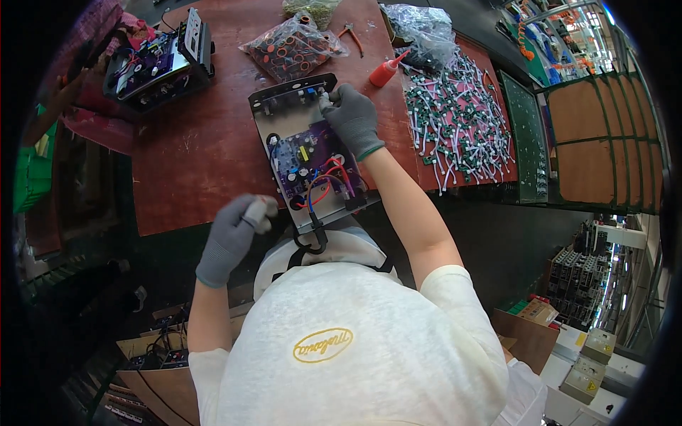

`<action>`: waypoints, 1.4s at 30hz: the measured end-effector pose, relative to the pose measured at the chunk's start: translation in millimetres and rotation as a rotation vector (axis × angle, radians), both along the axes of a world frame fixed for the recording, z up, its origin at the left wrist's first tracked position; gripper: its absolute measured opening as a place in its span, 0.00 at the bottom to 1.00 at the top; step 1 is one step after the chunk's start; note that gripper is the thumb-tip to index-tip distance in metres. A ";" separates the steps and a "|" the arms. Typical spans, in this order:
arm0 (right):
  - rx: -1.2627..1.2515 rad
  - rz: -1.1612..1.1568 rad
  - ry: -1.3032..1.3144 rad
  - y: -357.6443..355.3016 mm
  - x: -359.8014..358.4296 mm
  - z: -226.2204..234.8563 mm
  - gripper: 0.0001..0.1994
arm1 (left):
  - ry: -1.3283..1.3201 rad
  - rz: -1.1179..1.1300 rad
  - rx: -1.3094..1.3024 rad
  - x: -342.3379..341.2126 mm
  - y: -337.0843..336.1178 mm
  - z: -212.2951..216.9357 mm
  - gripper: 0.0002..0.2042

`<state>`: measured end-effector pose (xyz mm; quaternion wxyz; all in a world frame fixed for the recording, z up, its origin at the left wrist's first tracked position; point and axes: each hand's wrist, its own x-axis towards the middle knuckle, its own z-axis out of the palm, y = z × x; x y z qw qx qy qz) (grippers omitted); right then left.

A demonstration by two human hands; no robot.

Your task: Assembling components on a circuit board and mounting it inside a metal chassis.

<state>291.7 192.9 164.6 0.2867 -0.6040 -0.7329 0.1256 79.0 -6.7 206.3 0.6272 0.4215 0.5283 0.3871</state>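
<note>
An open metal equipment housing [291,117] lies at the table's near edge, with a purple circuit board [302,153] and red, blue and black wires inside. A black cable [317,238] leaves its near end. My right hand [353,119], in a grey glove, is closed at the right end of the housing's far panel [288,91]. Whatever its fingertips grip there is hidden. Left of the housing's near end, my gloved left hand [234,231] is raised with curled fingers pressed together. I cannot make out whether something small is in them.
Beyond the housing lie a bag of orange-and-black ring-shaped parts [291,50], pliers [351,39] and a red squeeze bottle [385,72]. Many small green boards with white leads [458,117] cover the right side. Another open unit [160,64] stands at the far left near another person's arm [60,99].
</note>
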 end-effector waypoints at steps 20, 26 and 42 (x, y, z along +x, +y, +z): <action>0.016 0.005 -0.138 3.6 -7.4 1.6 0.11 | 1.416 -0.106 0.718 67.4 188.0 -19.5 0.31; -0.083 -0.001 0.068 5.1 -4.7 0.8 0.11 | 1.392 -0.027 0.723 71.5 193.7 -25.6 0.26; 0.345 0.216 0.092 19.8 26.9 -9.0 0.25 | 1.393 0.036 0.748 74.5 194.4 -23.4 0.24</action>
